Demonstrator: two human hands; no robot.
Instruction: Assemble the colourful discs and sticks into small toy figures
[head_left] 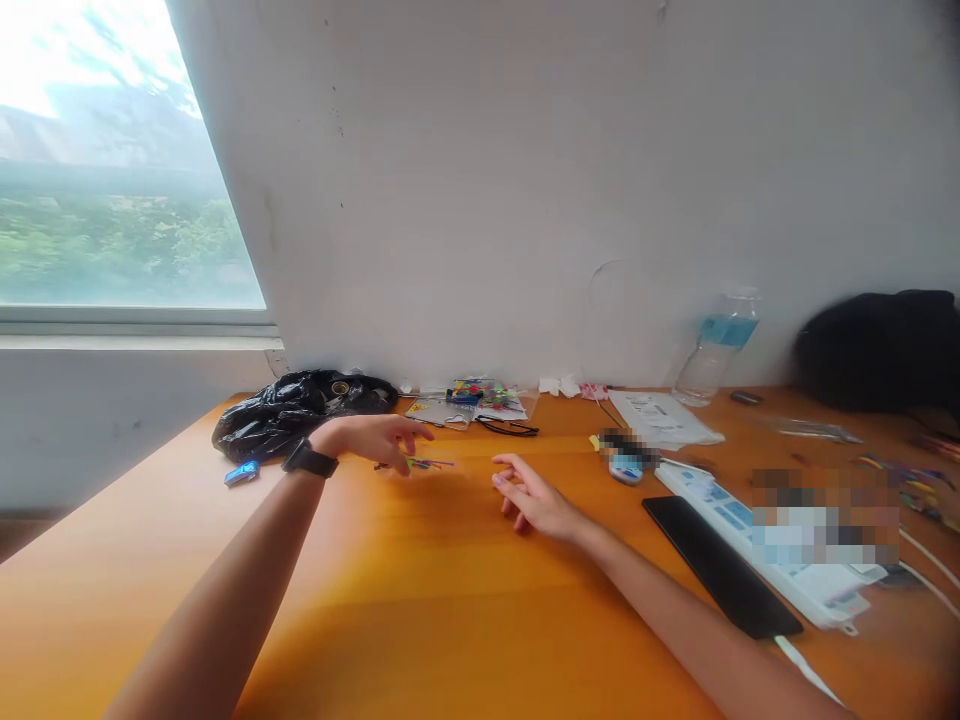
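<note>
Head view showed the left hand (375,437) bent over thin, bright bits (435,463) by the middle of the table (420,570); whether it gripped them was hard to tell. The right hand (538,504) was loose and empty. How much was done or left did not show.

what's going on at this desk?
A person's left hand is at some thin, colourful pieces over the table; whether it grips them is unclear. The right hand is apart from them, fingers loosely curled, nothing visible in it. A black plastic bag lies beyond the left wrist.
</note>
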